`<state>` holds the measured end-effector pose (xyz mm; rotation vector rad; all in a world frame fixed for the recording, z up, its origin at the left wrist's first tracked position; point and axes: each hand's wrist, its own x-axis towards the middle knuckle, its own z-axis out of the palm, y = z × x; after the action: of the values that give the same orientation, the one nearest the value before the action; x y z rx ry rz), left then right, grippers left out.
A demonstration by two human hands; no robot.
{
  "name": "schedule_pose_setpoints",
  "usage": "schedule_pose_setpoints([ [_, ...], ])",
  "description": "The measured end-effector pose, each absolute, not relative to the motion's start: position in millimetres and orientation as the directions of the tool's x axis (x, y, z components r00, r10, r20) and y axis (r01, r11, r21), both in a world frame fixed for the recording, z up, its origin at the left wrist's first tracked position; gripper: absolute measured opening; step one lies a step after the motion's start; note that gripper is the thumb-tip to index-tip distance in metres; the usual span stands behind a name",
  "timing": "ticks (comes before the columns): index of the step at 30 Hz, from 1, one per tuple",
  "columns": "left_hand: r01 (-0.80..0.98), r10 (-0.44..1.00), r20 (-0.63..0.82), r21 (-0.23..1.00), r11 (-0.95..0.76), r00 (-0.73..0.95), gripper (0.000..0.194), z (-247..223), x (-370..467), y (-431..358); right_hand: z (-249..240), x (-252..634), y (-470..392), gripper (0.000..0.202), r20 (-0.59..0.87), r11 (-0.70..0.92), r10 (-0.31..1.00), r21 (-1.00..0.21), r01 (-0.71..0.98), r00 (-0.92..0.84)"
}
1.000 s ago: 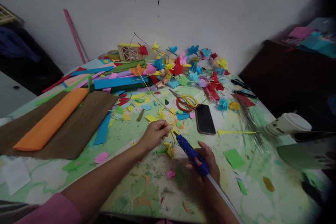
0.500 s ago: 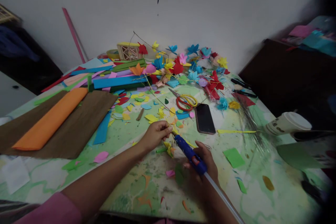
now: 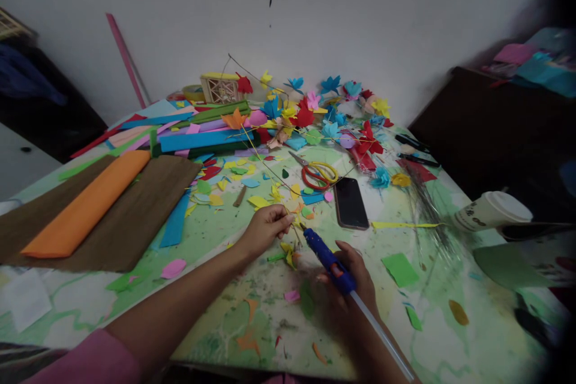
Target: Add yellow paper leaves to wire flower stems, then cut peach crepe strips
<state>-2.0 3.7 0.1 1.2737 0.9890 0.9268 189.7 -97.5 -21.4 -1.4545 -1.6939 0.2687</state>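
Observation:
My left hand (image 3: 266, 229) pinches a thin wire stem (image 3: 297, 236) between thumb and fingertips, its lower end sticking out to the right. In my right hand (image 3: 362, 279) is a blue glue gun (image 3: 327, 259), with a long clear glue stick (image 3: 380, 333) coming out of its back. The gun's nozzle points up and left, a small gap from the stem. Under the stem, on the table, lies a yellow paper flower (image 3: 288, 255) with a bit of green. Whether glue is on the stem is too small to tell.
Scissors (image 3: 318, 175) and a phone (image 3: 351, 204) lie beyond my hands. Paper flowers (image 3: 330, 130) and paper rolls (image 3: 207, 141) crowd the back. Orange paper (image 3: 90, 207) rests on brown sheets at left. Loose wires (image 3: 432, 216) and a lidded cup (image 3: 492, 211) are at right.
The glue gun's nozzle has drawn back slightly right from my left fingers, leaving a gap beside the wire stem. My left hand has barely moved and keeps its pinch.

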Motion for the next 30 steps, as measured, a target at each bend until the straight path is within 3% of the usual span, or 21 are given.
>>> schedule_pose_setpoints([
  [4,-0.037,0.954,-0.067,0.996,0.081,0.293,0.04,1.7,-3.0,5.1,-13.1,209.0,-88.9,0.047,0.378,0.039,0.904,-0.54,0.841,0.201],
  [8,-0.094,0.954,-0.071,0.99,0.103,0.291,0.039,2.7,-3.1,4.5,-7.6,237.6,-81.5,0.051,0.278,-0.161,0.923,-0.344,0.925,0.264],
  [13,-0.14,0.949,-0.088,0.981,0.136,0.302,0.036,3.5,-2.4,1.4,-1.2,267.8,-83.1,0.054,0.282,-0.004,0.959,-0.114,0.994,0.036],
  [15,-0.154,0.945,-0.093,0.977,0.147,0.314,0.035,3.2,-1.7,0.2,9.7,264.4,-84.7,0.047,0.304,0.043,0.953,-0.086,0.995,-0.015],
  [17,-0.158,0.936,-0.091,0.976,0.152,0.339,0.036,3.0,-0.7,-1.3,22.6,247.9,-83.7,0.036,0.33,0.101,0.943,-0.154,0.983,-0.045],
  [20,-0.156,0.922,-0.087,0.975,0.156,0.377,0.037,3.2,1.1,-3.6,34.3,207.1,-75.7,0.016,0.395,0.258,0.914,-0.401,0.879,-0.088],
  [23,-0.16,0.913,-0.077,0.975,0.153,0.4,0.037,3.9,2.2,-5.3,31.4,169.5,-63.6,0.011,0.382,0.32,0.92,-0.598,0.735,-0.089],
  [30,-0.145,0.902,-0.103,0.973,0.178,0.419,0.038,5.3,2.4,-5.6,15.6,147.6,-53.1,0.01,0.333,0.267,0.943,-0.773,0.576,0.011],
])
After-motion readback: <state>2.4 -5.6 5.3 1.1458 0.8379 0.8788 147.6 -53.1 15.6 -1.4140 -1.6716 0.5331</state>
